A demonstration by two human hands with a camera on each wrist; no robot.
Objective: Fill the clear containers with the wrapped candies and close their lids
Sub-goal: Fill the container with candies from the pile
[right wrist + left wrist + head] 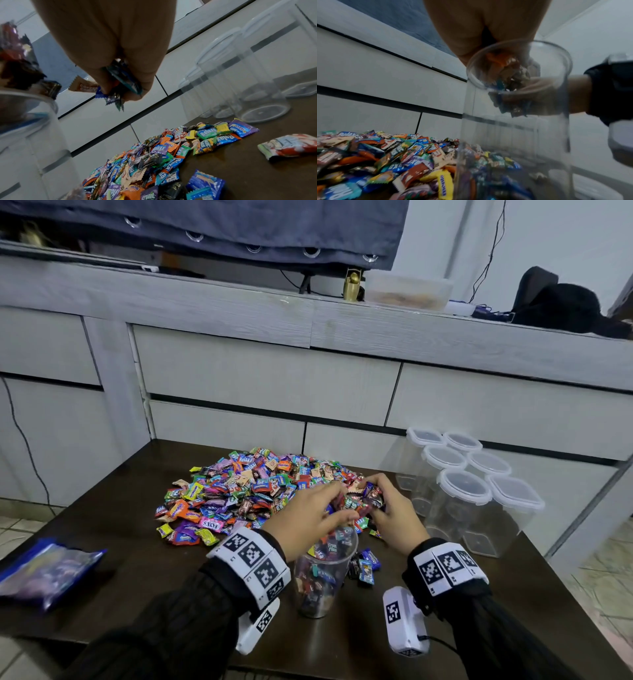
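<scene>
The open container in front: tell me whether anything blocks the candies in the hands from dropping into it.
Nothing visible does. The open container has no lid on, and both the left hand and right hand hold their wrapped candies just above its mouth.

your head camera looks steeply down from above the dark brown wooden table (513,594), while both wrist cameras sit low and close, tilted upward, sharing the heap of colourful wrapped candies (385,162) and the open clear plastic jar (513,121).

Relaxa: candy wrapper (206,134) | FOX'S: pink wrapper (211,524) | fruit: purple wrapper (149,194)
</scene>
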